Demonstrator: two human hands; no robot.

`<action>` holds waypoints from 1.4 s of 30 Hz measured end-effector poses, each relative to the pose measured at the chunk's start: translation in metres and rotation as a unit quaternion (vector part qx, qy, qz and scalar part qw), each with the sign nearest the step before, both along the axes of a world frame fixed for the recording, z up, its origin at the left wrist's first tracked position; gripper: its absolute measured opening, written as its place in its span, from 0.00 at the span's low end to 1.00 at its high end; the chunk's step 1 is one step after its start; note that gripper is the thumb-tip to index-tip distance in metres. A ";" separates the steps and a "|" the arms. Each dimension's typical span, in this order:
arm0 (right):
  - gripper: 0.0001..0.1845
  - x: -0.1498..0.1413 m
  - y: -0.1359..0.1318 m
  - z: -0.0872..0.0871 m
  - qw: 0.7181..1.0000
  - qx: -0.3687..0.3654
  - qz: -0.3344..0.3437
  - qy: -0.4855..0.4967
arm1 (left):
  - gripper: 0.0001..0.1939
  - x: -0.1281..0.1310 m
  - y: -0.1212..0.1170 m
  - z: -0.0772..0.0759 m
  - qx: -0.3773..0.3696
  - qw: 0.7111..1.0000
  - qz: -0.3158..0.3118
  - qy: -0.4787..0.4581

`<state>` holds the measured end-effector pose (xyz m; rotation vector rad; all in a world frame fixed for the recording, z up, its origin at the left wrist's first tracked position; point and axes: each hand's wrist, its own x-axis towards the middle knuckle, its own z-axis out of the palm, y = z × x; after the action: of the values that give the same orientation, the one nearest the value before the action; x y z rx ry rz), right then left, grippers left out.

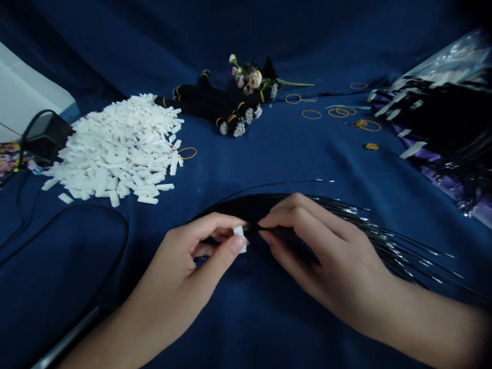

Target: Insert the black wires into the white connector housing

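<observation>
At six o'clock, the left grip point(180, 261) pinches a light white tag point(240, 238); the right grip point(319, 246) pinches soft, slippery black strands point(384, 246).

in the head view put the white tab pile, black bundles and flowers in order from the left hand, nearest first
From the left hand:
1. white tab pile, up and to the left
2. black bundles, ahead across the cloth
3. flowers, just beyond the bundles

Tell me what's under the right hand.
The right hand pinches black strands with silvery tips above the dark blue cloth. The strands run beneath the palm and fingers, so that stretch, and whatever lies under it, is covered.
</observation>
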<state>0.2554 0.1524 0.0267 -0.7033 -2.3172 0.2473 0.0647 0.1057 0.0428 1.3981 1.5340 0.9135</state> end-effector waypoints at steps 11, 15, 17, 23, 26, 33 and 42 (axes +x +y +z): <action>0.10 -0.007 -0.001 -0.011 0.986 0.092 0.047 -0.132 | 0.11 -0.012 0.010 0.000 0.005 0.995 0.078 -0.056; 0.11 -0.008 0.000 -0.016 0.979 0.106 0.029 -0.169 | 0.08 -0.013 0.011 -0.001 0.004 0.996 0.057 -0.071; 0.10 -0.009 0.000 -0.016 0.978 0.108 0.025 -0.175 | 0.08 -0.013 0.011 -0.001 0.004 0.996 0.054 -0.072; 0.08 -0.010 0.000 -0.013 0.983 0.077 0.041 -0.158 | 0.09 -0.014 0.011 -0.003 -0.002 0.993 0.052 -0.109; 0.08 -0.012 -0.001 -0.013 0.982 0.054 0.090 -0.155 | 0.09 -0.015 0.012 -0.005 -0.011 0.989 0.048 -0.138; 0.09 -0.015 -0.002 -0.014 0.976 0.066 0.083 -0.189 | 0.07 -0.015 0.011 -0.007 -0.022 0.987 0.047 -0.155; 0.06 -0.015 -0.002 -0.015 0.982 0.048 0.058 -0.171 | 0.07 -0.015 0.009 -0.007 -0.025 0.987 0.037 -0.156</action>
<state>0.2401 0.1505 0.0117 -0.6004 -2.6818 0.0690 0.0499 0.1147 0.0362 1.1075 1.3677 1.0755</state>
